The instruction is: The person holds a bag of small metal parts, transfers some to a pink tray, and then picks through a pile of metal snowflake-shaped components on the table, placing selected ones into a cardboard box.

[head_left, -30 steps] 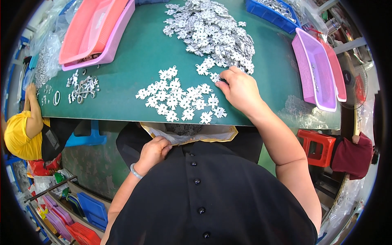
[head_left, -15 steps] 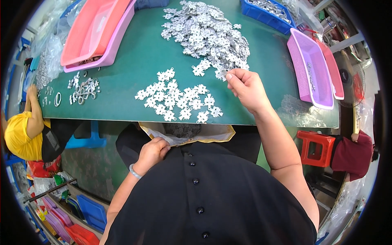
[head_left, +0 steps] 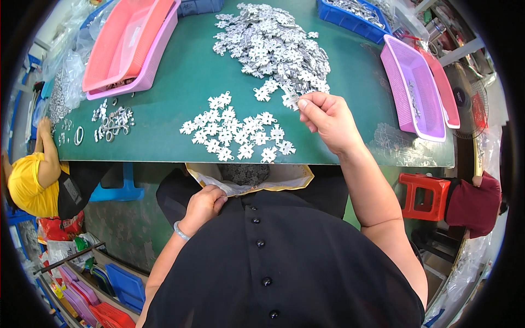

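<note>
My right hand [head_left: 326,120] pinches a small grey metal part [head_left: 290,100], cross-shaped with cut-out edges, at the near edge of a big heap of like parts [head_left: 276,46]. A looser group of the same parts [head_left: 229,131] lies flat on the green table [head_left: 350,71], nearer to me and left of that hand. On my lap, below the table edge, a white sack with a yellow rim [head_left: 290,185] gapes; dark grey pieces [head_left: 246,174] lie inside. The fingers of my left hand [head_left: 204,208] are closed on its near left rim.
Stacked pink baskets [head_left: 128,49] stand at the left, beside small metal rings [head_left: 116,121]. A purple basket [head_left: 413,93] is at the right, a blue crate [head_left: 355,19] at the far right. One person in yellow [head_left: 35,183] sits left; another, in dark red [head_left: 476,205], is at right.
My right hand has shifted slightly left, still pinching the metal part at the heap's edge. My left hand stays on the sack rim. The whole view has moved a little.
</note>
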{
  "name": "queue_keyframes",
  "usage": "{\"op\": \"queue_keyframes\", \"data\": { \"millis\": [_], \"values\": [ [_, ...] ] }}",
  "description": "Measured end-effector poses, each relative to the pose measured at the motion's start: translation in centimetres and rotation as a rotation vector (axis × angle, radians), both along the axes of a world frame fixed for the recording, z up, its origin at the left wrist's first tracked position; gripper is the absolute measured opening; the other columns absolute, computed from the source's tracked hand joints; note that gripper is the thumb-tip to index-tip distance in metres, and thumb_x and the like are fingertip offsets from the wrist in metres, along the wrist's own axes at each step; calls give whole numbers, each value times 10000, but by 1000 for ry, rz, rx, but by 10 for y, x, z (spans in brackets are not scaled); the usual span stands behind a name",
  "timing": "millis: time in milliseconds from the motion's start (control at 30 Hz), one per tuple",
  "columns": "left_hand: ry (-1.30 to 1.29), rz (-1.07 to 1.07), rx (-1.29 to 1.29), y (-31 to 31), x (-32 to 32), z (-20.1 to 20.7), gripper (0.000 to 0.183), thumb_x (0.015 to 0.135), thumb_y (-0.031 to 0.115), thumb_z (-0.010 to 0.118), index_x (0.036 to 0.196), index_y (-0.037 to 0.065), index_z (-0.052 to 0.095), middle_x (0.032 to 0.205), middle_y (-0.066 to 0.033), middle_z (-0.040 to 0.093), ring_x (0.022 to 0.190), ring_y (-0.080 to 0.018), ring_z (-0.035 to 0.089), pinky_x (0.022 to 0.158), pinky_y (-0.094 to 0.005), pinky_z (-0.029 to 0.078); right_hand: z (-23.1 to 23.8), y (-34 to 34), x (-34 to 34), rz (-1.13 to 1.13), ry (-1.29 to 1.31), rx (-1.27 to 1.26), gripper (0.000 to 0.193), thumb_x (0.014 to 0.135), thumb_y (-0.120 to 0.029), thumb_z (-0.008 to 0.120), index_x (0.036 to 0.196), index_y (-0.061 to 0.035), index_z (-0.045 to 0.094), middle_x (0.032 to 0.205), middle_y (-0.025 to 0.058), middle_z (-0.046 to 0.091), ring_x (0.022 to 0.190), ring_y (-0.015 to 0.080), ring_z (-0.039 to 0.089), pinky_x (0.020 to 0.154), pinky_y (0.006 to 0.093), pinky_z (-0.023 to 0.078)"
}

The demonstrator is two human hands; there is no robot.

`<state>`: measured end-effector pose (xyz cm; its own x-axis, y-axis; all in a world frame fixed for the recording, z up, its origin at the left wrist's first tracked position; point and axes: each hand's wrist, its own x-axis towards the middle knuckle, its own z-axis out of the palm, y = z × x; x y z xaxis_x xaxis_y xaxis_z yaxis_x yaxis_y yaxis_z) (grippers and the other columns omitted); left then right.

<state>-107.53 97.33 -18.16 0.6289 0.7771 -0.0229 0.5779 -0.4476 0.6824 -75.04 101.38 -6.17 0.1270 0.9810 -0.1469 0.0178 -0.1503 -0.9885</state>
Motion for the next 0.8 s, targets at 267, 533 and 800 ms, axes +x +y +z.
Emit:
{"op": "queue_keyframes", "data": {
  "millis": [267, 533, 800],
  "values": [
    [11, -13, 11, 1, 0, 0, 71, 781, 109, 683, 816, 62, 642, 807, -87, 607, 744, -307, 621, 651, -381, 513, -1, 1, -8, -56, 337, 8, 105, 953, -103, 519, 948, -6, 558, 872, 144, 667, 743, 197, 688, 624, 277, 557],
    [-8, -12, -25, 1, -2, -4, 78, 784, 122, 684, 822, 69, 643, 824, -85, 606, 756, -308, 619, 664, -378, 513, -26, 5, -7, -25, 711, 128, 66, 930, -55, 529, 876, -17, 528, 973, 232, 654, 837, 291, 692, 718, 366, 595],
    [3, -23, -9, 2, -1, -5, 74, 785, 120, 682, 823, 70, 643, 820, -85, 607, 760, -306, 620, 667, -376, 514, -37, 5, 2, 30, 929, 142, 65, 884, -30, 588, 831, -28, 550, 1017, 242, 648, 866, 290, 686, 756, 380, 585]
  ]
}}
